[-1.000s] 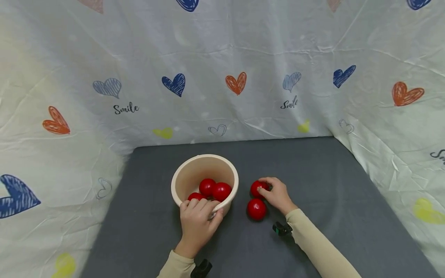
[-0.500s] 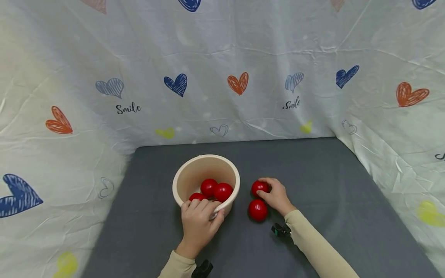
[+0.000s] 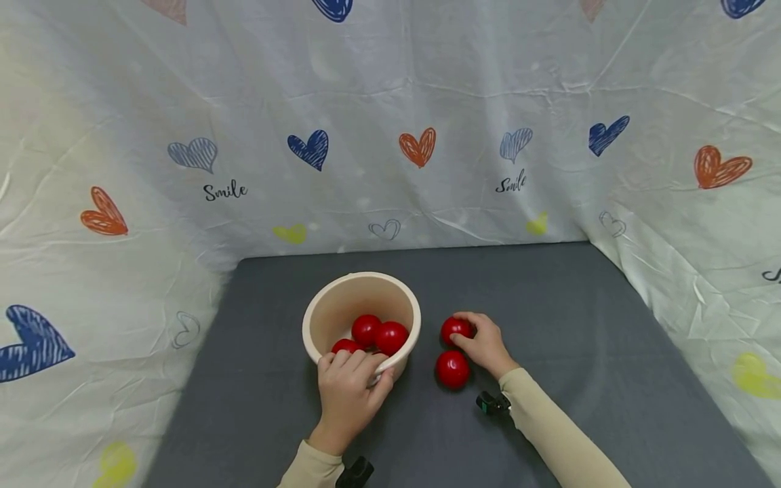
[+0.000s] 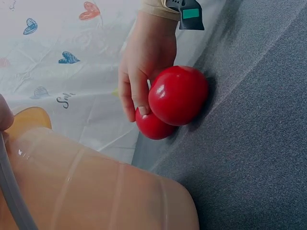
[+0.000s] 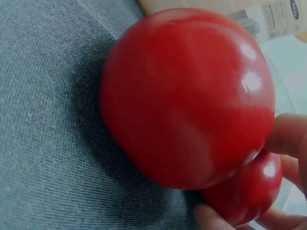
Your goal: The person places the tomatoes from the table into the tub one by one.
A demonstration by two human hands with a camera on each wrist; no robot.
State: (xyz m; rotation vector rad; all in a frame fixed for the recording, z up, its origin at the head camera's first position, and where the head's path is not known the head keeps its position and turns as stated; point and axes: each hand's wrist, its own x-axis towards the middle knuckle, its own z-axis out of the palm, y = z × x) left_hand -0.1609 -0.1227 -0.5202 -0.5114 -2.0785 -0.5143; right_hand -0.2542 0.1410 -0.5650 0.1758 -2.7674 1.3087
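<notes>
The hands are apart from each other, each holding something on the dark grey counter [image 3: 549, 305]. The left hand [image 3: 348, 396] grips the near rim of a beige tub [image 3: 356, 298], its fingers hooked over the lip and its thumb against the outside. The tub stands upright nearer the counter's left edge than its right, with its mouth open toward the head camera. Inside it, in the part toward the near rim, three red balls show: one [image 3: 366, 329] in the middle, one [image 3: 391, 337] to the right, and one [image 3: 346, 346] partly hidden by the fingers; a sliver of red beside the fingertips is too small to make out. The right hand [image 3: 488, 346] holds the farther red ball [image 3: 454, 329] between its thumb and curled fingers, to the right of the tub, about midway between the counter's left and right edges. The nearer red ball [image 3: 453, 370] rests just beside it, on the side away from the counter's far edge; whether the two touch cannot be told. Both are glossy. The left wrist view shows the tub's ridged wall and a grey band [image 4: 13, 191] along it, and the right wrist view a printed label [image 5: 280, 18] on its side. Beyond the counter's far edge, from corner to corner, hangs a pale cloth [image 3: 366, 88] printed with hearts and the word "Smile".
</notes>
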